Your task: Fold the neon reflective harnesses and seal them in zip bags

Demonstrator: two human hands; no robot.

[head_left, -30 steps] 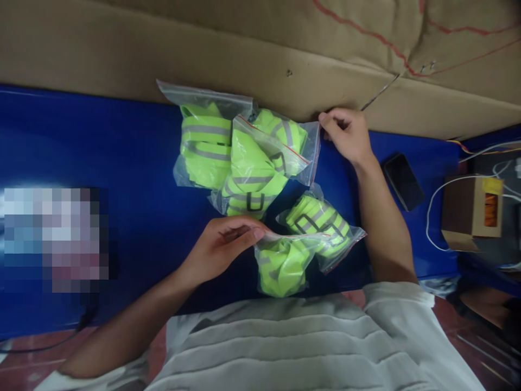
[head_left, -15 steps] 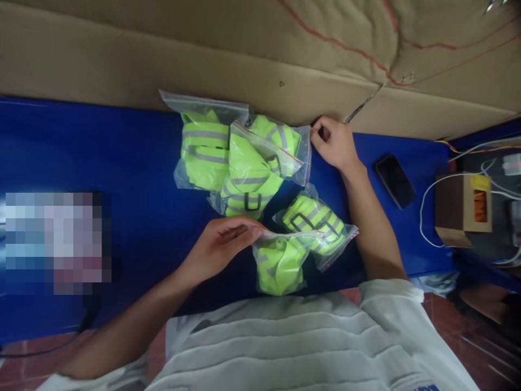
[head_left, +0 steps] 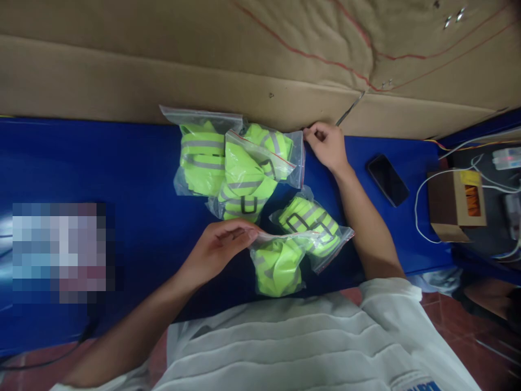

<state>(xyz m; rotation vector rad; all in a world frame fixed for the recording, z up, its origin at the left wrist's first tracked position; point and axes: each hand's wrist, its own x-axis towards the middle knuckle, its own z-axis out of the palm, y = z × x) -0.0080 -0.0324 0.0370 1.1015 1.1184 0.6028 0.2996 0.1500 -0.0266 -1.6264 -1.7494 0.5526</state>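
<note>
My left hand (head_left: 228, 241) pinches the top edge of a clear zip bag (head_left: 279, 266) between thumb and fingers. Folded neon-yellow fabric with grey reflective stripes fills that bag, near the table's front edge. My right hand (head_left: 328, 142) is closed, its fingertips at the upper corner of another zip bag (head_left: 300, 163) by the cardboard. Between the hands lies a bag with neon straps and black buckles (head_left: 311, 222), partly behind the left-hand bag. Two more bagged neon bundles, one at left (head_left: 201, 157) and one in the middle (head_left: 246, 182), overlap the far one.
Cardboard (head_left: 142, 87) with red lines stands along the back of the blue table (head_left: 134, 163). At right are a black phone (head_left: 387, 179), an open small carton (head_left: 448, 203) and white cables (head_left: 417, 212). A pixelated patch covers something at left.
The camera view has shifted slightly, so the scene sits a little more to the left. Both hands keep nearly the same places against the bags.
</note>
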